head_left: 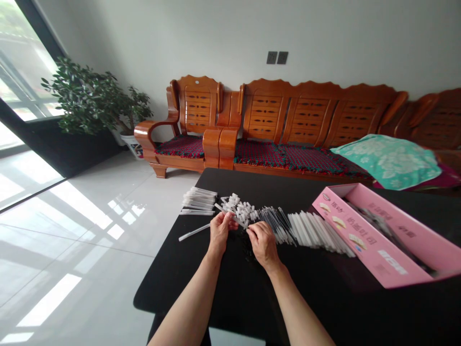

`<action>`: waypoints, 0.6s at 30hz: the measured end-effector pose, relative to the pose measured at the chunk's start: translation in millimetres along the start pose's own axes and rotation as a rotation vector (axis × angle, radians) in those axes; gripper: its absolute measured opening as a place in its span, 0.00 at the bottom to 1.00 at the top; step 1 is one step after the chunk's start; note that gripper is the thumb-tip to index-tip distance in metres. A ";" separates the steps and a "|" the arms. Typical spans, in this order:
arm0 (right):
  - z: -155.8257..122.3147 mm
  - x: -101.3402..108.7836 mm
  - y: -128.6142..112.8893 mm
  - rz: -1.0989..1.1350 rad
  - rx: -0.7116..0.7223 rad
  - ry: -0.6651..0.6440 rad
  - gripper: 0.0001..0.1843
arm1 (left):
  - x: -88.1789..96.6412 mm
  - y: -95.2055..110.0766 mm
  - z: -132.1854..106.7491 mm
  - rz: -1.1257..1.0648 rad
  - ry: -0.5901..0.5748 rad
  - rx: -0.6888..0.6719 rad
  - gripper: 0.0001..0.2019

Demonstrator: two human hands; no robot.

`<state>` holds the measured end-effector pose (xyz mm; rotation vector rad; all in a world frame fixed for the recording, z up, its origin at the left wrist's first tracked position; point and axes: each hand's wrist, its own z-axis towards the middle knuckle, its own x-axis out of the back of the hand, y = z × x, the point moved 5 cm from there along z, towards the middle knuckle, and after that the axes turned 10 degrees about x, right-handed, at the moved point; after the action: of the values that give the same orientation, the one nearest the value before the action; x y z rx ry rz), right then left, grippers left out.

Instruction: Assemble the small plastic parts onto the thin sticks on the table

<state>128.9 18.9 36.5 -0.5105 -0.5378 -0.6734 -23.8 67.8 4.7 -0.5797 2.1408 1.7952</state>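
Note:
My left hand (219, 233) is closed around a slim whitish pen (240, 222), which slants down toward the right. At the pen's lower right end, the fingertips of my right hand (263, 242) are pinched together; whatever they grip is too small to make out. Just left of my left hand, a single white pen (194, 232) lies on the table. Beyond both hands is a heap of short white pen caps (239, 206). Dark thin refills (275, 223) are laid out right of it, followed by a row of translucent white pen barrels (320, 230). Small black pieces (248, 252) lie below my hands.
A stack of white pens (199, 201) sits at the black table's (173, 278) left edge. On the right stands an open pink box (360, 235) with dark and grey pieces inside. Behind are a wooden sofa (268, 113), a turquoise cloth (392, 158) and a potted plant (97, 103).

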 end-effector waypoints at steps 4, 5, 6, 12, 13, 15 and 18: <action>-0.4 0.8 1.8 0.015 -0.033 0.007 0.05 | 0.4 0.6 0.6 -0.006 0.006 -0.013 0.23; -0.5 0.6 1.8 0.019 -0.028 0.001 0.05 | 0.4 0.8 0.6 -0.005 0.006 -0.016 0.23; -0.5 0.3 1.4 0.020 -0.016 -0.005 0.06 | 0.4 0.9 0.5 -0.002 0.005 -0.017 0.23; -0.6 0.1 2.0 0.024 -0.019 0.014 0.08 | 0.3 -0.2 0.4 0.007 -0.001 -0.008 0.23; -0.7 0.2 2.8 0.030 -0.033 0.020 0.07 | 0.5 -0.2 0.6 0.006 0.001 -0.008 0.23; -1.2 0.1 3.8 0.039 -0.044 0.018 0.06 | 0.8 0.1 0.8 0.007 0.006 -0.011 0.23; -1.6 -0.6 2.9 0.039 -0.015 -0.001 0.09 | 1.2 1.1 0.5 0.012 0.015 -0.013 0.23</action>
<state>131.0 20.2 34.2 -0.5345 -0.5226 -0.6402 -25.3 68.4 5.0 -0.5865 2.1489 1.8184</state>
